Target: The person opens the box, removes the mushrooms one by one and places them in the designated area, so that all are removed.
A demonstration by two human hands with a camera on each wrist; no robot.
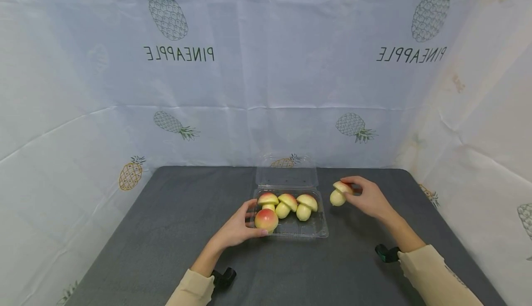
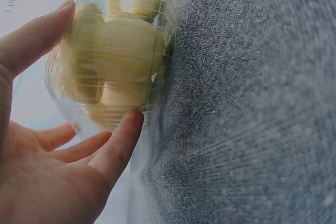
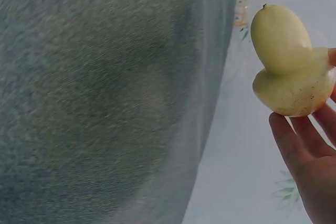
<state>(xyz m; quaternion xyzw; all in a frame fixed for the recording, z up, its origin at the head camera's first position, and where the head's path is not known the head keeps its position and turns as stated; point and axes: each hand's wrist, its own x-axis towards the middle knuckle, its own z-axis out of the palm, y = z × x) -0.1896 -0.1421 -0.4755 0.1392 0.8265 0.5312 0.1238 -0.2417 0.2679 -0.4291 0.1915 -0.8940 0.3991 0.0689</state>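
A clear plastic clamshell box (image 1: 297,231) sits on the table with its lid (image 1: 287,176) raised at the back. Several model mushrooms (image 1: 304,212), pale yellow with reddish caps, lie inside it. My left hand (image 1: 235,228) grips the box's left end, thumb and fingers spread around its wall. The left wrist view shows those fingers (image 2: 126,135) against the ribbed plastic, with mushrooms (image 2: 131,51) behind it. To the right of the box, my right hand (image 1: 370,198) holds another mushroom (image 1: 338,198) by its cap, stem pointing down-left.
The dark grey table (image 1: 187,204) extends around the box. A pale cloth (image 1: 266,75) printed with pineapples hangs behind and along both sides. Black straps with mounts (image 1: 387,253) are on both wrists.
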